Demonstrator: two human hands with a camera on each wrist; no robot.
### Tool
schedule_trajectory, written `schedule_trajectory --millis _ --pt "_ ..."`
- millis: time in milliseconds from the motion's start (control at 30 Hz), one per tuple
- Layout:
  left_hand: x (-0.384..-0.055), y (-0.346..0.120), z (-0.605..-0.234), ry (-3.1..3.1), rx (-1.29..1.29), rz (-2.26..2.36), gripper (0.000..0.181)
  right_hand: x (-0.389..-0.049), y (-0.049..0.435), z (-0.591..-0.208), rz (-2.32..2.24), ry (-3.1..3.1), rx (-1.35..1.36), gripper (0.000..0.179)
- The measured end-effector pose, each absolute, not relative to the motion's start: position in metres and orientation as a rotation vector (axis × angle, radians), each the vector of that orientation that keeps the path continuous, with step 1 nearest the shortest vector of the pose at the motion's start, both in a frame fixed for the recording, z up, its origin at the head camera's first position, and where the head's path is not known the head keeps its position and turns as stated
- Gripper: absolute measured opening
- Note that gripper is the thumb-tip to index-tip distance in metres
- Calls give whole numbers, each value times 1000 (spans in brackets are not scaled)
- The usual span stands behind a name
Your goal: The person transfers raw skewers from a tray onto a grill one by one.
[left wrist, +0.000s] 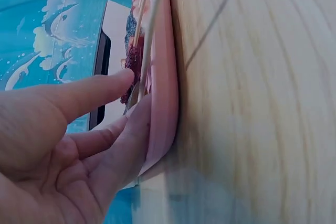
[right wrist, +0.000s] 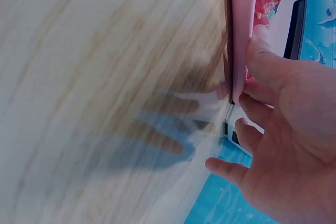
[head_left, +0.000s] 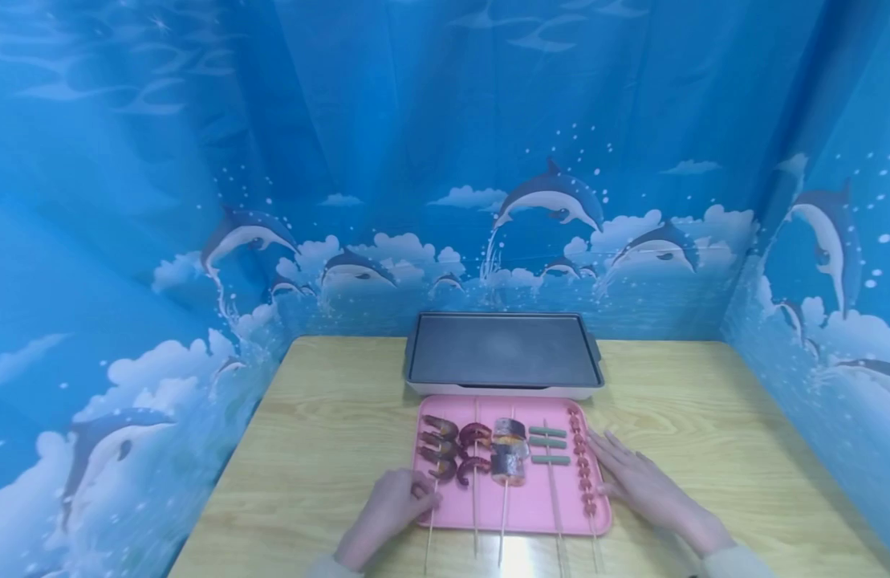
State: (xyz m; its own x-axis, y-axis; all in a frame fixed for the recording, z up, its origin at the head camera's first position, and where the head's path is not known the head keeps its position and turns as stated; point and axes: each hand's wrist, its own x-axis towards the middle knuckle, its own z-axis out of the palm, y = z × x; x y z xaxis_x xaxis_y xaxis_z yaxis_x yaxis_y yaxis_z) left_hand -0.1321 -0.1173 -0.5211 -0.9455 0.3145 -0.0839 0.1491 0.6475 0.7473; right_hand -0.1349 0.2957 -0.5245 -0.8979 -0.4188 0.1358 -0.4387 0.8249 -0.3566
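Observation:
A pink tray (head_left: 531, 502) lies on the table, bearing several skewers. From left to right come a shrimp skewer (head_left: 439, 449), a skewer of dark red curled pieces (head_left: 475, 437), a fish-chunk skewer (head_left: 508, 466), a skewer of green sticks (head_left: 549, 460) and one of small red pieces (head_left: 583, 466). My left hand (head_left: 397, 502) is at the tray's front left corner, beside the shrimp skewer's stick. In the left wrist view its thumb (left wrist: 113, 85) and fingers stand apart near the sticks. At the right edge, my right hand (head_left: 643, 482) touches the rim, fingers extended and thumb (right wrist: 262, 56) over it.
Directly behind the tray stands a dark, flat grill plate (head_left: 502, 349) on a light base. Both sit on a wood-grain table (head_left: 329, 425). A blue curtain with dolphins (head_left: 387, 160) encloses the back and sides. Skewer sticks project past the tray's front edge.

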Motion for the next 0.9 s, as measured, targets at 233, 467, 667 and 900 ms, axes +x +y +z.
schedule_trajectory --millis 233,467,667,900 --pt "-132 -116 -523 2587 284 1273 17 -136 294 -526 624 -2984 687 71" --pt "-128 -118 -525 2454 235 1451 20 -137 297 -527 552 -3009 696 69" --pt "-124 -121 -520 2525 288 1421 18 -136 299 -530 588 -2990 708 68" --pt "-120 -122 -503 2497 249 1505 10 -135 299 -533 596 -2951 730 67"
